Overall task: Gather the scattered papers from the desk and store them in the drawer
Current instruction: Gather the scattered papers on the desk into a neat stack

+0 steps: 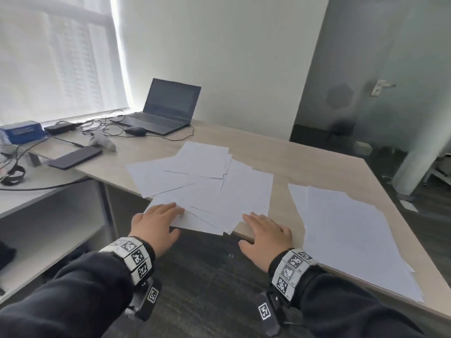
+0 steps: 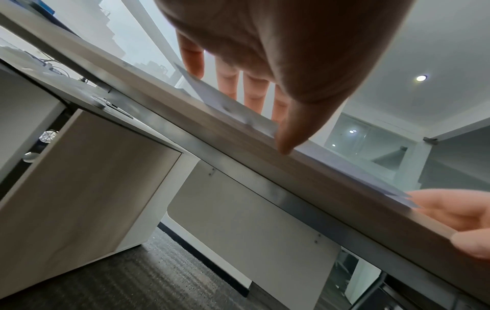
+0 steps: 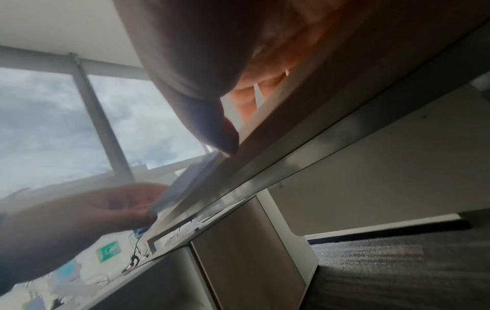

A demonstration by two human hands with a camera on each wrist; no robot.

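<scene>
At the near edge of the pale wood-grain worktop, the left hand lies flat with straight fingers on the overhanging corner of the fanned pile of white paper sheets, thumb under the edge. The right hand rests spread on the bare edge just beside that pile. Further right lies a second, neater stack of white sheets; far back stands an open black laptop.
</scene>
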